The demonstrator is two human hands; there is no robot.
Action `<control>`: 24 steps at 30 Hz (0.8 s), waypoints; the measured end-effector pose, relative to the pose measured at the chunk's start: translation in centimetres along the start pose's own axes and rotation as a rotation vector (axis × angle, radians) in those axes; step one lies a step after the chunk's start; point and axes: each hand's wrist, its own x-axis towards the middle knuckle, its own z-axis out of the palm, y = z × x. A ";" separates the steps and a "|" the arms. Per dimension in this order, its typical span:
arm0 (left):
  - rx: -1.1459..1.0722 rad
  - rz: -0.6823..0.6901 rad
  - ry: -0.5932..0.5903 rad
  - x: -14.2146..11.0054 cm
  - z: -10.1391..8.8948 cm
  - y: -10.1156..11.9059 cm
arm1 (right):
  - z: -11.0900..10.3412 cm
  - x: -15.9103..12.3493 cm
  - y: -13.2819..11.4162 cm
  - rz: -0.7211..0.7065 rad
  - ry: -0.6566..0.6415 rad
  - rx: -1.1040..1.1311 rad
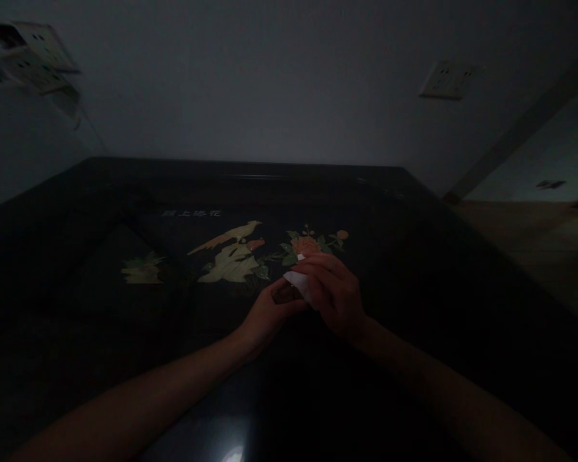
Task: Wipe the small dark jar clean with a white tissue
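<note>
My right hand [334, 292] is closed on a crumpled white tissue [299, 281], part of which sticks out toward the left. Against it, my left hand [272, 311] curls its thumb and fingers round a dark patch; poor light hides what it grips, if anything. The two hands meet in front of a glossy black panel [110, 240] decorated with a raised bird [228, 237], pale rock shapes and a pink flower [306, 245] with green leaves. My right fingertips overlap the flower's lower edge; whether they touch it I cannot tell.
Pale walls stand behind the black furniture. A wall socket [447, 80] is at the upper right, with more sockets [43, 48] at the upper left. Wood-coloured floor [525, 224] shows at the right. The room is very dim.
</note>
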 end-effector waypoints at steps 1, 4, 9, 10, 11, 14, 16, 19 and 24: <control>-0.002 -0.009 -0.008 0.0 0.0 0.1 | 0.0 0.1 0.0 0.060 0.018 0.072; -0.017 -0.035 -0.011 -0.1 0.0 0.2 | 0.2 0.1 0.4 0.264 0.082 0.302; -0.043 -0.017 -0.001 0.0 -0.2 0.0 | 0.7 0.1 1.2 0.570 0.155 0.490; -0.042 -0.008 -0.007 0.0 -0.2 -0.1 | 0.7 0.1 1.3 0.582 0.158 0.494; -0.040 -0.002 -0.013 0.0 -0.3 -0.1 | 0.7 0.1 1.3 0.579 0.158 0.489; -0.023 0.004 -0.022 0.1 -0.3 -0.2 | 0.7 -0.1 1.1 0.548 0.161 0.440; -0.013 0.004 -0.018 0.1 -0.4 -0.3 | 0.7 -0.3 0.9 0.532 0.171 0.414; -0.005 -0.007 -0.016 0.0 -0.4 -0.3 | 0.7 -0.6 0.6 0.437 0.156 0.342; 0.017 -0.023 0.023 -0.1 -0.2 -0.1 | 0.1 -0.6 0.0 0.104 0.033 0.066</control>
